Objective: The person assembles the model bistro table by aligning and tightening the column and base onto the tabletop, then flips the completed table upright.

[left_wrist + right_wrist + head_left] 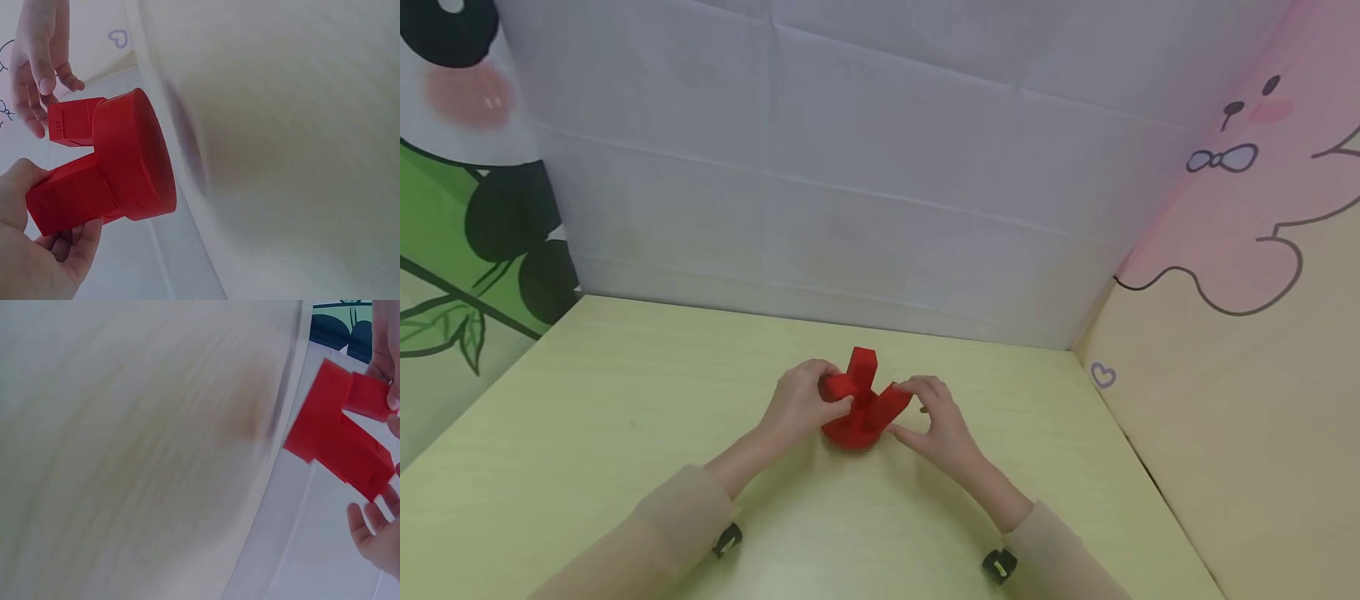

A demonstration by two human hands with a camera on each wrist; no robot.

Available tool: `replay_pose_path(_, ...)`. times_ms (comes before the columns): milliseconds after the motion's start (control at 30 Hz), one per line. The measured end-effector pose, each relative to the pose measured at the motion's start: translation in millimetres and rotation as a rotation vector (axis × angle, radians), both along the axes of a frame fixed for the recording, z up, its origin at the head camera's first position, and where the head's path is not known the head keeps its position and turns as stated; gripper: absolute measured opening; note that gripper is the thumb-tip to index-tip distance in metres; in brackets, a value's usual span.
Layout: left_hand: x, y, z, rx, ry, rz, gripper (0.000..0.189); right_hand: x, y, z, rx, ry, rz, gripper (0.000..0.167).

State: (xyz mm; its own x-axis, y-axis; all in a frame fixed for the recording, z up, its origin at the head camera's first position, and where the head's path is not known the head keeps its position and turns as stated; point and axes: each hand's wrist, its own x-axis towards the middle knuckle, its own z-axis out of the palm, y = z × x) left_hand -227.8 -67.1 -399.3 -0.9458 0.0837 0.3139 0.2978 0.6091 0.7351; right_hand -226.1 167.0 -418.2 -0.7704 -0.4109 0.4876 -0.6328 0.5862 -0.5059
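A red piece [853,429] has a thick round disc at its base and three visible block-shaped prongs. My left hand [805,396] pinches the left prong between thumb and fingers. In the left wrist view, the disc [134,156] hangs above the table on its own, with a shadow below it. Small raised marks show on the prongs. My right hand [943,429] is spread around the right prong [889,406], its fingertips at or very near the outer end. In the right wrist view, the right fingers [375,519] are loosely bent beside the prong's end.
A pale wooden table [647,400] lies under both hands. A white cloth wall [880,208] stands behind it. Cartoon-printed panels rise on the left and right. A small black device [727,540] sits at the left sleeve, another black device [1000,565] at the right.
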Motion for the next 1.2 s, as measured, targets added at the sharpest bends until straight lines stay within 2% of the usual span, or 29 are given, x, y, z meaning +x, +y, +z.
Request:
replay_pose_path(167,-3.7,4.4,18.3,0.035,0.049,0.038,0.035,4.5,-1.5,3.4,-0.009,0.183,0.004,0.050)
replay_pose_path(267,-3.6,6.8,29.0,0.055,0.060,0.061,0.035,4.1,-4.6,4.8,-0.042,0.263,0.014,0.050)
replay_pose_path(400,-1.6,10.0,40.9,0.079,0.053,0.091,0.034,3.2,-8.4,4.3,-0.076,0.341,0.028,0.050)
replay_pose_path(533,1.0,13.5,50.1,0.107,0.039,0.112,0.035,3.4,-12.0,3.7,-0.060,0.370,0.037,0.051)
replay_pose_path(767,6.2,16.9,56.9,0.132,0.023,0.115,0.036,1.1,-16.7,1.2,-0.032,0.423,0.031,0.050)
replay_pose_path(1033,12.0,14.9,61.3,0.133,-0.005,0.113,0.035,-2.5,-16.6,3.1,0.071,0.601,0.033,0.039)
replay_pose_path(1200,13.5,13.9,61.8,0.181,-0.029,0.093,0.034,-1.8,-15.1,3.9,0.035,0.636,0.062,0.034)
